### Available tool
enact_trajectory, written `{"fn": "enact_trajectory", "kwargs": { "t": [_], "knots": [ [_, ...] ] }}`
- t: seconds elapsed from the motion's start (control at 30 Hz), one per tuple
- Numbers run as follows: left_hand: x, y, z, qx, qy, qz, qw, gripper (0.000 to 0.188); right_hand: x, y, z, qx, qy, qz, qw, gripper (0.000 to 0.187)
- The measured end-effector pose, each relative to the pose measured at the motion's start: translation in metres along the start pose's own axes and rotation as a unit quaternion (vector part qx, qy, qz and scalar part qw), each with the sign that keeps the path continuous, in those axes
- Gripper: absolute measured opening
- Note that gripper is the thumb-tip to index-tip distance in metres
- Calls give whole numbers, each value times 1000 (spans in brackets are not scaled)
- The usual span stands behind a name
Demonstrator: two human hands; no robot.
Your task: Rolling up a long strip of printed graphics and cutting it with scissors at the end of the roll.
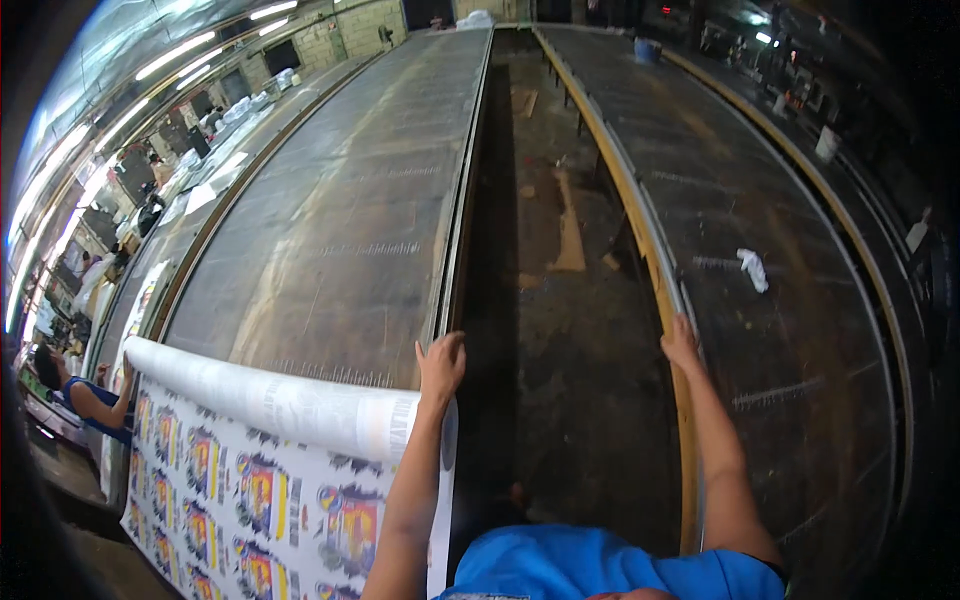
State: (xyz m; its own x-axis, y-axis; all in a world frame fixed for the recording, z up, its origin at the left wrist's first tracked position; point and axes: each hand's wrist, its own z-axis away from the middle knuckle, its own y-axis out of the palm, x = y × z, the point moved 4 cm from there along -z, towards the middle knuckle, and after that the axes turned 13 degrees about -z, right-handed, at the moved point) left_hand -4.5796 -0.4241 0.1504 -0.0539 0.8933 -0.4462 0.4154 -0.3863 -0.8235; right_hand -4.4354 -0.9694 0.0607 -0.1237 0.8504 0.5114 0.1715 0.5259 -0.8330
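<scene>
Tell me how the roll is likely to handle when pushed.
The roll would probably turn readily along the table, being cylindrical and lying across it. Its sheet looks thin and smoothly wound, so likely floppy.

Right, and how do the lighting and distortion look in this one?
Head view: fisheye bends the left table and right table, corners black; ceiling tube lights blown out at upper left; far right dim; left hand, right hand and white roll readable.
</scene>
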Motion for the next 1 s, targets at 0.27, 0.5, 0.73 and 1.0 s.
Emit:
{"fn": "enact_trajectory", "kwargs": {
  "t": [0.27, 0.5, 0.73, 1.0],
  "knots": [
    [57, 9, 66, 61, 15, -153, 986, 80, -29, 13, -38, 35, 184, 126, 974, 87],
    [78, 82, -14, 9, 4, -101, 995, 84, -6, 12, -40, 13, 171, 160, 972, 92],
    [52, 127, -276, -66, 33, -161, 984, 63, 8, 9, -49, 15, 168, 184, 968, 93],
    [56, 199, -474, 95, 41, -146, 984, 45, -13, 8, -52, -45, 150, 76, 985, 66]
  ]
}}
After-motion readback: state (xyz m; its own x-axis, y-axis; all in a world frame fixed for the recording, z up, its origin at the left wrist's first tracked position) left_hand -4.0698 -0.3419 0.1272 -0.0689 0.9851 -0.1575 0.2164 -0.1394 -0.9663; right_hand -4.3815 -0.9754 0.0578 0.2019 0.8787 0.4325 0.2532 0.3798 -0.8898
